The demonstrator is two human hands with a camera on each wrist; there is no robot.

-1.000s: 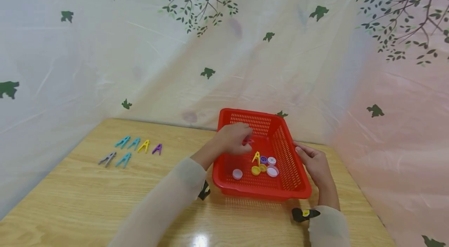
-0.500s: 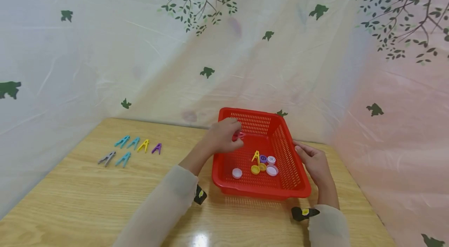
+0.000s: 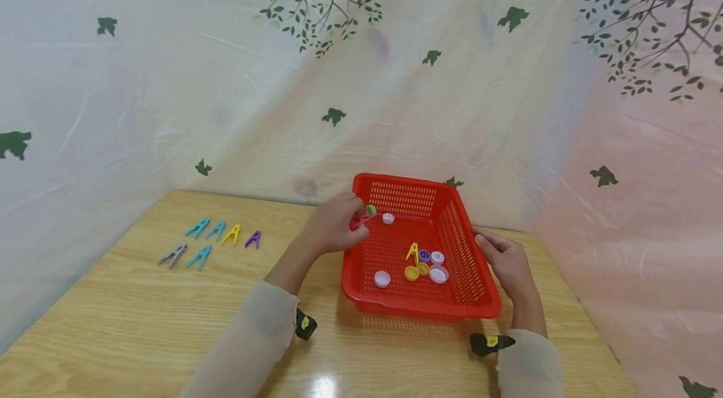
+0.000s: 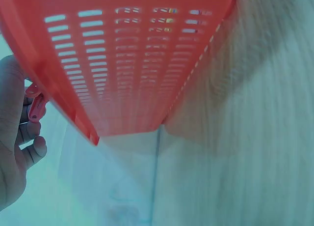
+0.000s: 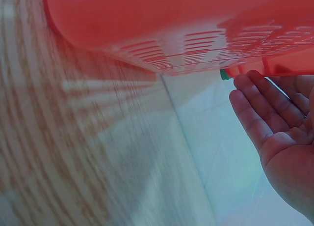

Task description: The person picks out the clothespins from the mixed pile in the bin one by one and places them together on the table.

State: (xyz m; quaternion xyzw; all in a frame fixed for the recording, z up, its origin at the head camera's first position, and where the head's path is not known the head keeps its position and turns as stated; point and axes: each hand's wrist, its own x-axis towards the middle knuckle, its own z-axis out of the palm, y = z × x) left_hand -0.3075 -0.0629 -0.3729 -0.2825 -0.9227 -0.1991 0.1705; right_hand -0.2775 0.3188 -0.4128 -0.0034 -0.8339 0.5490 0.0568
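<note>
In the head view my left hand (image 3: 334, 225) pinches a pinkish-red clothespin (image 3: 363, 220) just above the left rim of a red plastic basket (image 3: 409, 309). The left wrist view shows this clothespin (image 4: 37, 108) between the fingers, beside the basket's outer wall. My right hand (image 3: 506, 265) grips the basket's right rim, thumb on top and fingers below. Inside the basket lie a yellow clothespin (image 3: 413, 252), a purple bottle cap (image 3: 424, 256), yellow caps (image 3: 412, 273) and several whitish caps (image 3: 382, 279). A green cap (image 3: 370, 209) sits at the far left corner.
On the left part of the wooden table (image 3: 141, 322) lie several clothespins: blue ones (image 3: 199, 257), a yellow one (image 3: 231, 235), a purple one (image 3: 253, 239) and a grey one (image 3: 172, 255). A leaf-patterned sheet (image 3: 271, 103) hangs behind the table.
My left hand has moved left from over the basket's inside to its left rim, carrying the pinkish-red clothespin. The green cap and a whitish cap behind it came into sight. My right hand stayed put.
</note>
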